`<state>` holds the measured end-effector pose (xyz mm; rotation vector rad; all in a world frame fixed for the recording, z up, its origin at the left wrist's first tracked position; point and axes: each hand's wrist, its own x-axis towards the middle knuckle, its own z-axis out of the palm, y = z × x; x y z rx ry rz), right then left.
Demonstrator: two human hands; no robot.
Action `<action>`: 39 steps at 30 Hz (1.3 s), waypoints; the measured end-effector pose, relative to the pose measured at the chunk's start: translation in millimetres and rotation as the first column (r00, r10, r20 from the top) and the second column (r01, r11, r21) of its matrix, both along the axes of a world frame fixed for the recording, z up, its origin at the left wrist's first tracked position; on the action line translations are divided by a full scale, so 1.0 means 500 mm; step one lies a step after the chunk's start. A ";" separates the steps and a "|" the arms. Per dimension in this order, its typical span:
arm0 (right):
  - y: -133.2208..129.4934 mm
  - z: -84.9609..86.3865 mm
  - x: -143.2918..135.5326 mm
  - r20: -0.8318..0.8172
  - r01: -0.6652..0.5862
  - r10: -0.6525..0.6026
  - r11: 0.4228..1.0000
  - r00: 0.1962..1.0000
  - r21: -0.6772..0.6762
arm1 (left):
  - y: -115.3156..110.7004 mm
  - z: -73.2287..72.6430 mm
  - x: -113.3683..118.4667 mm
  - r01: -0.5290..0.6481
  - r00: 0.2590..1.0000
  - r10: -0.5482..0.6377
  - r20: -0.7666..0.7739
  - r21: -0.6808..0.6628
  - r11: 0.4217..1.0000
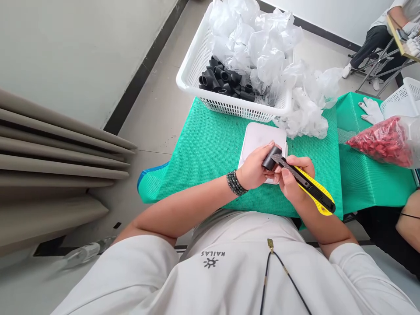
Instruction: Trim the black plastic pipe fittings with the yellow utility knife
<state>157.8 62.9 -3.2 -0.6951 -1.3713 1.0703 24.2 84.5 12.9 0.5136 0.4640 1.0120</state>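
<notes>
My left hand (254,167), with a beaded bracelet at its wrist, is closed round a short black pipe fitting (271,158). A yellow and black utility knife (310,186) is held in my right hand (295,177); its blade lies against the fitting's right side. Both hands are close together above a white tray (262,135), which they partly hide. The tray rests on a green mesh cloth (210,148). Beyond it stands a white basket (236,109) with many black fittings (223,81) inside.
Crumpled clear plastic bags (256,39) fill the basket and spill over its right side. At the right lie a bag of red pieces (383,142) and a white glove (371,110). Other people are partly visible at the right edge. A grey curtain (59,153) hangs at the left.
</notes>
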 end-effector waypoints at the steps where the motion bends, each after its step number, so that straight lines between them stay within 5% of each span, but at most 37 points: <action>1: 0.000 -0.001 0.000 0.002 0.008 -0.008 1.000 1.000 -0.010 | 0.000 -0.001 0.000 0.007 1.000 -0.008 0.010 0.014 1.000; 9: 0.005 0.002 -0.012 -0.047 0.151 -0.152 0.988 0.987 -0.015 | 0.002 -0.002 0.001 0.008 0.997 -0.007 0.076 -0.014 1.000; 16: 0.007 -0.009 -0.004 -0.050 0.055 -0.053 0.998 0.997 0.038 | 0.000 0.019 -0.007 0.053 0.998 -0.051 0.028 -0.063 0.997; 23: 0.008 0.000 -0.012 -0.076 0.071 -0.071 0.997 0.995 0.003 | 0.002 0.004 -0.007 0.071 0.997 -0.071 0.004 0.013 0.997; 39: 0.052 0.049 0.005 -0.255 0.185 -0.216 0.973 0.943 -0.139 | 0.002 -0.013 0.001 -0.212 0.976 0.202 0.078 0.162 0.964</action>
